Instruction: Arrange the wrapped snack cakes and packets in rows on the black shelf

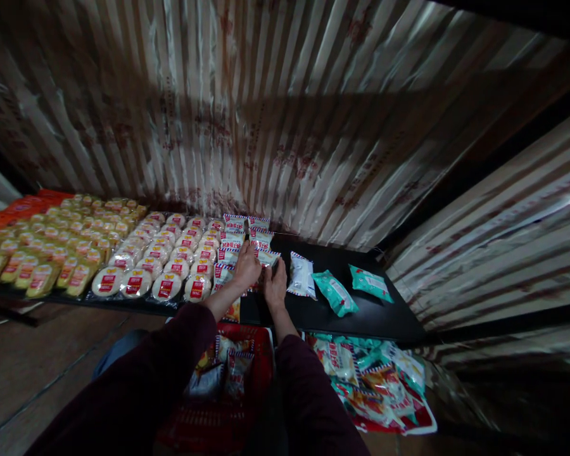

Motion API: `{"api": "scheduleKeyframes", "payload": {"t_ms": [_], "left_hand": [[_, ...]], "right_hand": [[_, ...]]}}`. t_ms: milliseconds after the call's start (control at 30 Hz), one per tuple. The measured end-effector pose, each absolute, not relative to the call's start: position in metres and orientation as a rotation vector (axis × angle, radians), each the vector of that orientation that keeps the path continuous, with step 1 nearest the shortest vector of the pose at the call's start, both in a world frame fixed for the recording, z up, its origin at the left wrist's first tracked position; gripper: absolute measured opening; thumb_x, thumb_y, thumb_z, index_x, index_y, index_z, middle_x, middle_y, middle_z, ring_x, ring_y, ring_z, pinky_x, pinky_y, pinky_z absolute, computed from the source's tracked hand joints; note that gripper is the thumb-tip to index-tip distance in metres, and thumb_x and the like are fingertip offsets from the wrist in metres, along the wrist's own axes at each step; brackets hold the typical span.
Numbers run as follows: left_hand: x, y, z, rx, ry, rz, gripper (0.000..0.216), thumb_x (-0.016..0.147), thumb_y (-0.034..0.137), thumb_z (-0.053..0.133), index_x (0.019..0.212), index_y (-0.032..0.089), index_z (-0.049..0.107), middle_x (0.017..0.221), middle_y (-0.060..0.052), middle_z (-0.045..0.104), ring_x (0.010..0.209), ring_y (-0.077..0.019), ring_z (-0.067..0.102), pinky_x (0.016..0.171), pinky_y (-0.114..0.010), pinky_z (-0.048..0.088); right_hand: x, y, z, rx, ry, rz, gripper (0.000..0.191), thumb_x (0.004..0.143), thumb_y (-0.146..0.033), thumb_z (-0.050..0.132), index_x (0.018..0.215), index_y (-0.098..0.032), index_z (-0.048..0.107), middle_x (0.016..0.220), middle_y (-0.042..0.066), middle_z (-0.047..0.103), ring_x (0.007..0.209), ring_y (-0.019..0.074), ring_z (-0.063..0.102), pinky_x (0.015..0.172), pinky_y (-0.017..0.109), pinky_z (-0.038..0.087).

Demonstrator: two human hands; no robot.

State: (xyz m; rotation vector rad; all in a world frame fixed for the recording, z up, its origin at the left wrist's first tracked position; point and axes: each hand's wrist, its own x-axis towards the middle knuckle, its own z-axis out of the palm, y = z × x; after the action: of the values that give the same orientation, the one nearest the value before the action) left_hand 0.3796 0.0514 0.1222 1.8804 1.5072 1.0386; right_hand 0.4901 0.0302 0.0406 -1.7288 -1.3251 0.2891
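Note:
My left hand (247,268) is at the front of two short columns of white-and-blue snack packets (232,239), its fingers partly curled against a snack packet (267,258). Beside it, my right hand (276,282) has its fingers close together along the right edge of that same packet. Both hands partly hide this packet, which lies between them on the black shelf (285,310). A whitish packet (302,275) lies just right of my right hand. Two teal packets, a nearer one (335,292) and a farther one (370,283), rest farther right.
Rows of round wrapped cakes (166,286) stand left of the hands, with yellow wrapped cakes (42,278) beyond. Below the shelf, a red basket (268,354) and a second basket (430,423) hold mixed packets. A striped plastic-covered curtain (266,126) hangs behind.

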Motion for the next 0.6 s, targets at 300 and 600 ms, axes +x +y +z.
{"api": "scheduleKeyframes", "payload": {"t_ms": [300, 600], "left_hand": [[0.389, 0.099, 0.125, 1.645, 1.616, 0.952, 0.056, 0.08, 0.006, 0.042, 0.135, 0.016, 0.039, 0.132, -0.012, 0.053, 0.128, -0.0221, 0.044, 0.109, -0.035, 0.033], [0.392, 0.132, 0.136, 1.505, 1.587, 0.762, 0.055, 0.079, 0.014, 0.047, 0.133, 0.013, 0.042, 0.121, -0.015, 0.062, 0.11, -0.0252, 0.059, 0.089, -0.033, 0.047]], "right_hand": [[0.507, 0.066, 0.067, -1.752, -1.243, 0.485, 0.073, 0.084, -0.057, 0.037, 0.142, -0.013, 0.031, 0.146, 0.015, 0.037, 0.134, 0.0269, 0.035, 0.111, 0.044, 0.026], [0.526, 0.107, 0.071, -1.768, -1.35, 0.492, 0.063, 0.083, -0.056, 0.045, 0.135, -0.021, 0.045, 0.134, 0.01, 0.053, 0.124, 0.0252, 0.049, 0.104, 0.043, 0.036]]}}
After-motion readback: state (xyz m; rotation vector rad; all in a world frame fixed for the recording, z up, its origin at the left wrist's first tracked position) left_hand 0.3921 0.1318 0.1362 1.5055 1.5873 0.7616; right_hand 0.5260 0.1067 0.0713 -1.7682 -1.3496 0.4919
